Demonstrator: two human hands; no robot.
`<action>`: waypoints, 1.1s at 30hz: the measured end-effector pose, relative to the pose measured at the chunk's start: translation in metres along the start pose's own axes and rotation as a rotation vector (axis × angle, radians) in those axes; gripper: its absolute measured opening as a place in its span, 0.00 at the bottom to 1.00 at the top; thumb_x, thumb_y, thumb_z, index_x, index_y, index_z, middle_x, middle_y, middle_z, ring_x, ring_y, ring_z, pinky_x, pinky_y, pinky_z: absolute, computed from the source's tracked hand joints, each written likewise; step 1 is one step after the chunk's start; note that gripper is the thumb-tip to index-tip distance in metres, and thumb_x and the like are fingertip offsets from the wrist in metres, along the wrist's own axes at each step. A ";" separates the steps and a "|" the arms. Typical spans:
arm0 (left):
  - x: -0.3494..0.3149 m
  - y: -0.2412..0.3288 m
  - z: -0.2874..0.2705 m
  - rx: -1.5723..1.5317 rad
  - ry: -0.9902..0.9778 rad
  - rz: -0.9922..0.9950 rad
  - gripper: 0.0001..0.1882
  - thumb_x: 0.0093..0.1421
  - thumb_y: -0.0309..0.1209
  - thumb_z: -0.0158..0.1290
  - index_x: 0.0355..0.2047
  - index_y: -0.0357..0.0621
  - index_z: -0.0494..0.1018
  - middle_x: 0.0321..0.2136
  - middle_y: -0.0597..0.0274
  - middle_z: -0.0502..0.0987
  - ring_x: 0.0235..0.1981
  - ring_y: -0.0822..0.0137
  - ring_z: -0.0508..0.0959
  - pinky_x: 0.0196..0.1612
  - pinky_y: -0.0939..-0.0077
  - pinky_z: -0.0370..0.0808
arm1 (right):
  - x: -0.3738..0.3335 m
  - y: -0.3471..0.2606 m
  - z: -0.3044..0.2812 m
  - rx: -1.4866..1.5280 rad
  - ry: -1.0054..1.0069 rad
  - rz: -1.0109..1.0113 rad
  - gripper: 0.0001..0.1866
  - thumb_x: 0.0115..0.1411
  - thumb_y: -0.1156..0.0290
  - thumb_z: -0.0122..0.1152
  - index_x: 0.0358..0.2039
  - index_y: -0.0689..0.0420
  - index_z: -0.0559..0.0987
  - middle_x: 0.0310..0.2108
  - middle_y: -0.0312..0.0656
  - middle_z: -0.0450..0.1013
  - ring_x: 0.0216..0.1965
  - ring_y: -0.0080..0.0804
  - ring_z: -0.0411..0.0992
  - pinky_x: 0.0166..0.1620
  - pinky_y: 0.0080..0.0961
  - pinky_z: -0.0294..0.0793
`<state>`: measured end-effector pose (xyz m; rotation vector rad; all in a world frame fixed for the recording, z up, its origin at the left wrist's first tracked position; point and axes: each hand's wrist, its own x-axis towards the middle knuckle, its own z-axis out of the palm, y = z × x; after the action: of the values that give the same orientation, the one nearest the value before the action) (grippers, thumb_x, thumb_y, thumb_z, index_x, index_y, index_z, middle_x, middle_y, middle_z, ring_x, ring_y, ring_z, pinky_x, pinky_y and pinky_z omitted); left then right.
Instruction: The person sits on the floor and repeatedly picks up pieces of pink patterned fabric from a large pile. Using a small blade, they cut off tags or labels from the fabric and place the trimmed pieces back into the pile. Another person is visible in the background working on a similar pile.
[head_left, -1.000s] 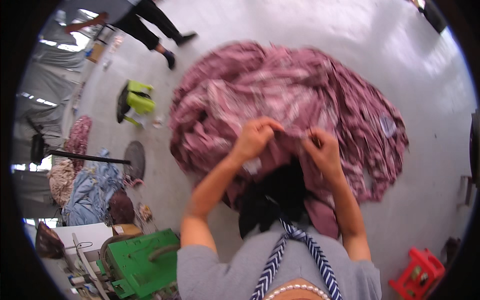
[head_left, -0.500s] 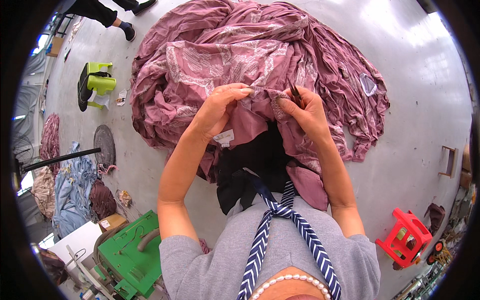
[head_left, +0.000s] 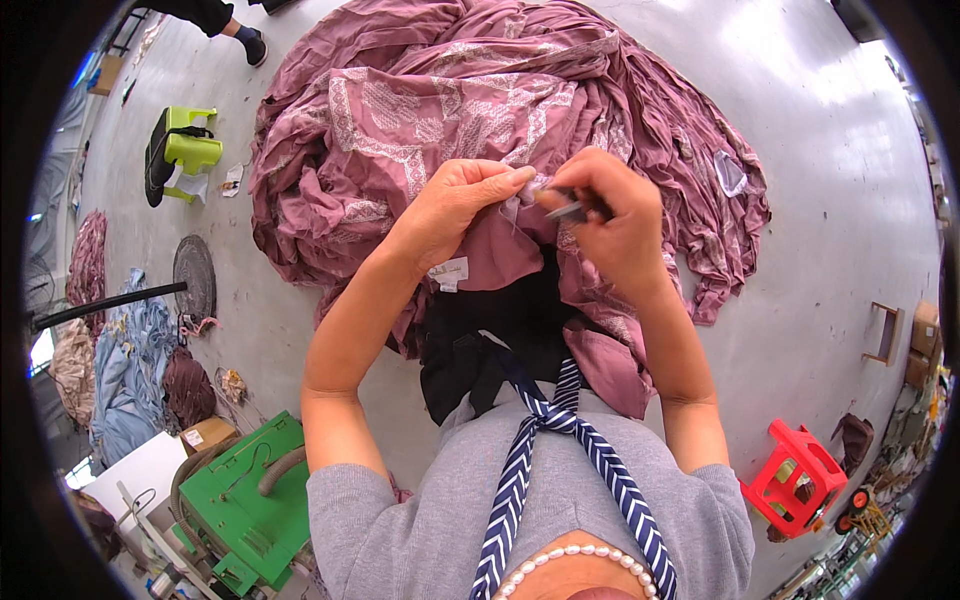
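A large heap of dusty-pink fabric (head_left: 390, 130) with white lace-like patterned bands lies before me, part of it drawn onto my lap. My left hand (head_left: 450, 212) pinches an edge of this cloth between thumb and fingers. Close beside it, my right hand (head_left: 622, 225) is curled around small dark thread snips (head_left: 568, 211), blurred by motion, with the tips pointing left toward the pinched edge. Whether the right fingers also hold cloth is hidden. A white label (head_left: 450, 271) hangs on the cloth below my left hand.
At the left are a lime-green stool (head_left: 192, 152), a round grey base with a black pole (head_left: 110, 305), blue cloth piles (head_left: 135, 370) and a green machine (head_left: 245, 500). A red stool (head_left: 797, 478) stands lower right. Someone's leg (head_left: 235, 30) shows upper left.
My right hand has turned and swung inward, bringing the snips from pointing up to pointing left at the cloth edge. My left hand keeps its pinch. The other person's legs have shifted toward the upper edge.
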<state>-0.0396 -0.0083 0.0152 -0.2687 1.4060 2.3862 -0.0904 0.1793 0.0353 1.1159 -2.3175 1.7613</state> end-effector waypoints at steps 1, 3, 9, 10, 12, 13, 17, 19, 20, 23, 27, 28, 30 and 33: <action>-0.001 0.000 0.001 -0.002 0.018 0.003 0.12 0.62 0.32 0.51 0.38 0.35 0.75 0.32 0.65 0.78 0.32 0.81 0.75 0.37 0.87 0.72 | -0.001 0.003 -0.002 0.122 0.012 0.123 0.07 0.50 0.76 0.64 0.28 0.58 0.74 0.20 0.33 0.68 0.20 0.16 0.63 0.25 0.14 0.62; -0.002 0.000 0.004 -0.008 0.050 0.009 0.12 0.62 0.32 0.52 0.39 0.35 0.76 0.33 0.65 0.78 0.33 0.81 0.75 0.37 0.88 0.72 | 0.004 0.002 -0.007 0.273 0.001 0.288 0.06 0.53 0.76 0.63 0.30 0.61 0.74 0.23 0.32 0.69 0.24 0.13 0.63 0.28 0.12 0.62; -0.001 -0.003 -0.004 0.007 0.099 0.028 0.12 0.59 0.30 0.53 0.40 0.34 0.76 0.36 0.62 0.79 0.35 0.78 0.76 0.41 0.85 0.71 | -0.007 -0.002 -0.030 -0.235 0.012 0.057 0.12 0.55 0.70 0.63 0.37 0.61 0.73 0.21 0.34 0.69 0.21 0.15 0.65 0.25 0.12 0.65; -0.001 -0.003 -0.004 0.009 0.112 0.025 0.12 0.59 0.30 0.53 0.40 0.34 0.76 0.36 0.62 0.79 0.35 0.78 0.76 0.42 0.85 0.71 | -0.009 -0.001 -0.031 -0.274 -0.008 0.020 0.12 0.55 0.70 0.64 0.37 0.61 0.73 0.21 0.35 0.69 0.21 0.16 0.66 0.25 0.12 0.66; 0.000 -0.002 -0.003 0.014 0.136 0.018 0.12 0.59 0.30 0.53 0.40 0.34 0.76 0.36 0.62 0.79 0.36 0.77 0.76 0.42 0.85 0.71 | -0.013 0.000 -0.031 -0.351 -0.046 -0.053 0.12 0.53 0.70 0.65 0.35 0.61 0.74 0.20 0.35 0.69 0.20 0.18 0.67 0.25 0.14 0.67; 0.000 -0.002 -0.003 0.016 0.121 0.023 0.12 0.59 0.29 0.53 0.39 0.33 0.76 0.36 0.62 0.79 0.35 0.77 0.76 0.42 0.85 0.71 | -0.012 -0.001 -0.031 -0.380 -0.064 -0.052 0.13 0.52 0.70 0.67 0.34 0.61 0.75 0.19 0.37 0.69 0.19 0.20 0.67 0.24 0.16 0.69; -0.003 0.001 -0.004 0.010 0.094 0.010 0.12 0.59 0.29 0.53 0.39 0.33 0.76 0.35 0.63 0.79 0.35 0.77 0.76 0.41 0.85 0.71 | -0.014 0.002 -0.028 -0.309 0.004 0.013 0.13 0.50 0.69 0.68 0.34 0.60 0.75 0.20 0.38 0.70 0.20 0.24 0.69 0.24 0.19 0.69; -0.005 0.003 -0.003 0.000 0.091 -0.003 0.12 0.59 0.29 0.53 0.39 0.33 0.76 0.35 0.63 0.79 0.34 0.77 0.76 0.41 0.85 0.71 | -0.013 0.003 -0.031 -0.310 0.040 0.053 0.15 0.49 0.65 0.68 0.33 0.58 0.75 0.21 0.39 0.72 0.21 0.30 0.73 0.25 0.23 0.71; -0.006 0.004 -0.002 -0.006 0.091 -0.007 0.12 0.59 0.29 0.53 0.38 0.33 0.76 0.34 0.63 0.79 0.34 0.78 0.76 0.41 0.85 0.71 | -0.012 0.006 -0.030 -0.335 0.026 0.014 0.15 0.49 0.65 0.68 0.33 0.58 0.75 0.21 0.39 0.72 0.21 0.30 0.73 0.25 0.23 0.70; -0.006 0.005 -0.001 -0.008 0.089 -0.025 0.12 0.58 0.29 0.53 0.39 0.34 0.76 0.34 0.64 0.79 0.34 0.78 0.76 0.40 0.86 0.71 | -0.012 0.015 -0.028 -0.393 -0.003 -0.080 0.15 0.49 0.64 0.68 0.33 0.58 0.75 0.21 0.38 0.72 0.20 0.30 0.72 0.24 0.23 0.70; -0.008 0.006 0.003 -0.007 0.108 -0.014 0.11 0.58 0.29 0.53 0.38 0.34 0.76 0.33 0.65 0.79 0.33 0.78 0.76 0.39 0.86 0.71 | -0.012 0.012 -0.027 -0.406 -0.014 -0.136 0.15 0.49 0.63 0.68 0.33 0.58 0.75 0.21 0.38 0.72 0.20 0.30 0.72 0.23 0.23 0.69; -0.008 0.007 0.003 -0.007 0.111 -0.020 0.11 0.58 0.29 0.52 0.38 0.35 0.76 0.33 0.65 0.79 0.33 0.78 0.76 0.39 0.86 0.71 | -0.012 0.010 -0.027 -0.406 -0.014 -0.146 0.16 0.49 0.63 0.68 0.33 0.58 0.75 0.21 0.38 0.72 0.20 0.30 0.72 0.23 0.23 0.69; -0.008 0.008 0.001 -0.009 0.113 -0.034 0.10 0.59 0.28 0.52 0.38 0.35 0.77 0.33 0.65 0.78 0.33 0.79 0.76 0.39 0.87 0.71 | -0.013 0.011 -0.027 -0.399 -0.004 -0.147 0.15 0.49 0.63 0.68 0.33 0.58 0.75 0.21 0.37 0.71 0.20 0.30 0.71 0.23 0.23 0.69; -0.008 0.010 0.001 -0.045 0.089 -0.034 0.10 0.59 0.29 0.53 0.37 0.36 0.77 0.33 0.65 0.79 0.32 0.79 0.76 0.38 0.86 0.71 | -0.014 0.010 -0.026 -0.389 -0.001 -0.151 0.15 0.50 0.63 0.67 0.33 0.58 0.75 0.21 0.37 0.71 0.20 0.30 0.71 0.23 0.24 0.68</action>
<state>-0.0365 -0.0132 0.0262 -0.4117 1.3761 2.4073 -0.0959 0.2101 0.0304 1.1773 -2.3615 1.1911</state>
